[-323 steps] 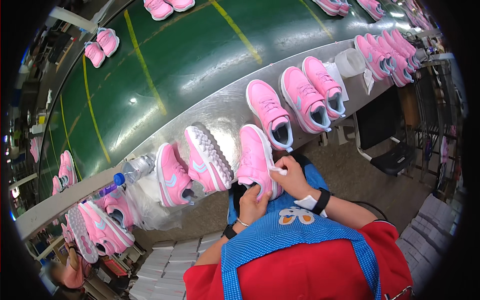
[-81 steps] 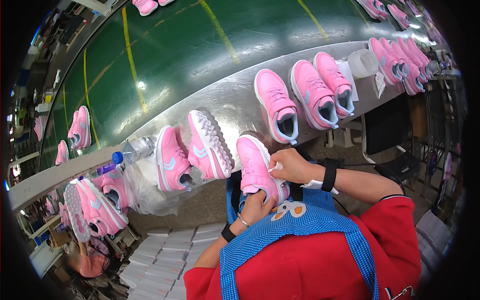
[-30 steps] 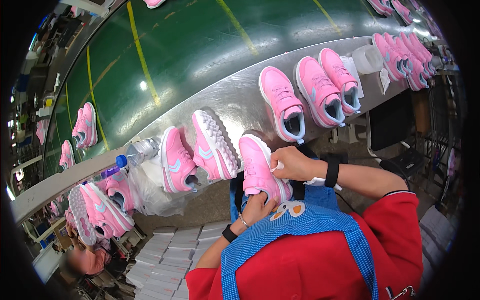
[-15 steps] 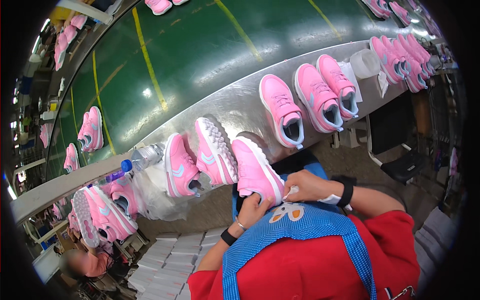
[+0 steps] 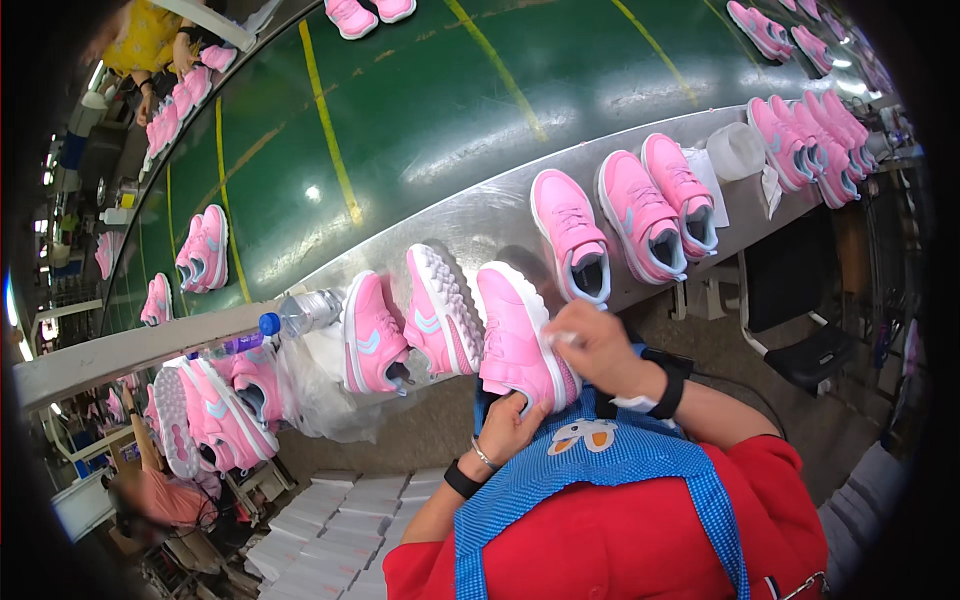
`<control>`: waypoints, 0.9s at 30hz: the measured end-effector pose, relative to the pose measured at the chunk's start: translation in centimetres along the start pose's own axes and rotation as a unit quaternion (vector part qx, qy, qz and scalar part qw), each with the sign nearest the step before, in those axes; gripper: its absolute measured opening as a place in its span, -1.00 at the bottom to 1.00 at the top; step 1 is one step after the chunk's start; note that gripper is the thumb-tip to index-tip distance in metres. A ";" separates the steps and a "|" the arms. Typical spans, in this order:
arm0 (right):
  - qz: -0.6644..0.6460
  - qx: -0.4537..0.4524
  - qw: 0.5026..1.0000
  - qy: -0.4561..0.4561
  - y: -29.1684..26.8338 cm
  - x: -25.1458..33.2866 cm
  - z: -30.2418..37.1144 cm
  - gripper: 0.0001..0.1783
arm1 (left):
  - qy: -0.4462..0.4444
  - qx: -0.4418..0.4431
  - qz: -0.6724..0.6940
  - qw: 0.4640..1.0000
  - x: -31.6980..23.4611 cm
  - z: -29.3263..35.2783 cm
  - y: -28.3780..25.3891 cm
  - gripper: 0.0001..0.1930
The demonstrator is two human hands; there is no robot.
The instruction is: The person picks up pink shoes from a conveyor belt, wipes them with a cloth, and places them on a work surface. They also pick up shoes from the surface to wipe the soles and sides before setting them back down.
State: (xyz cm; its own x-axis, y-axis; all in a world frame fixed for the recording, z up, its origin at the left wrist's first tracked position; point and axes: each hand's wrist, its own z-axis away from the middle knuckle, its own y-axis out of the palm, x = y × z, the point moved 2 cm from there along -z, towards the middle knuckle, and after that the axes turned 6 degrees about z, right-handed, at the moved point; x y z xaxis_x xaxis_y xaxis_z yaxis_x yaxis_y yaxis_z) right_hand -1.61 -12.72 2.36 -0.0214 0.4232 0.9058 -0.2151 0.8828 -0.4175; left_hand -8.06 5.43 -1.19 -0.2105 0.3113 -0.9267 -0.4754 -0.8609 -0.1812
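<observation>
My left hand [image 5: 508, 432] is closed round the heel collar of a pink sneaker [image 5: 515, 330], its thumb outside and its fingers partly hidden. The toe points away from me, and the white sole faces right. At that sole edge, near the middle of the shoe, my right hand [image 5: 600, 350] pinches a small white wad [image 5: 568, 338], slightly blurred; whether it is cloth or paper I cannot tell. Left of the held shoe, one pink sneaker [image 5: 440, 310] lies on its side, tread showing, beside an upright pink sneaker [image 5: 372, 335]. Several finished-looking pink sneakers [image 5: 570, 235] stand to the right on the metal ledge.
A green conveyor belt [image 5: 400, 150] with yellow lines carries pink shoes beyond the metal ledge [image 5: 460, 225]. A plastic bottle [image 5: 308, 312] and clear plastic bag [image 5: 325, 390] lie left. A white tub [image 5: 735, 150] stands right, above a black chair [image 5: 805, 355]. Other people work at left.
My right hand has moved forward along the sole edge, from the heel toward the toe, with the white wad. My left hand keeps its hold on the sneaker. The whole view has shifted slightly.
</observation>
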 end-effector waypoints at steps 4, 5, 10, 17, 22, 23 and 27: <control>0.014 0.158 0.987 -0.007 -0.9 -0.9 3.7 -0.82 | -0.008 -0.047 -0.019 0.999 -2.1 -1.6 -0.9 -0.76; -0.003 0.191 0.981 0.040 -1.7 -0.7 4.4 -0.80 | -0.001 -0.049 -0.020 0.999 -2.4 -2.1 -0.9 -0.76; -0.328 0.037 0.905 0.269 -4.7 -1.6 4.6 -0.80 | 0.029 -0.079 -0.253 0.964 -0.6 -6.3 0.2 -0.79; -0.390 0.061 0.887 0.241 -7.1 -1.4 3.7 -0.74 | 0.133 -0.199 -0.397 0.886 -7.3 -5.5 3.1 -0.64; -0.361 0.145 0.902 0.190 -7.4 -0.6 3.8 -0.73 | 0.011 -0.182 0.129 0.975 -8.6 -4.9 6.3 -0.82; -0.363 0.153 0.900 0.188 -7.6 -1.2 4.0 -0.73 | -0.021 -0.196 0.212 0.957 -8.3 -4.7 6.6 -0.87; -0.207 0.113 0.965 0.117 -7.9 -2.3 4.1 -0.85 | -0.023 -0.243 0.213 0.946 -8.9 -3.8 7.1 -0.88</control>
State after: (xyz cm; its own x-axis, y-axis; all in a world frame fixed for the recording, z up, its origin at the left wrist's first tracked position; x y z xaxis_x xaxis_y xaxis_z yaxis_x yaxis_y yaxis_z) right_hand -3.87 -21.52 3.89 0.3271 0.1013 0.9396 -0.3665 0.9300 0.0273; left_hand -6.27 -4.97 4.47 -0.3370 -0.0988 -0.9363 0.1076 -0.9920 0.0660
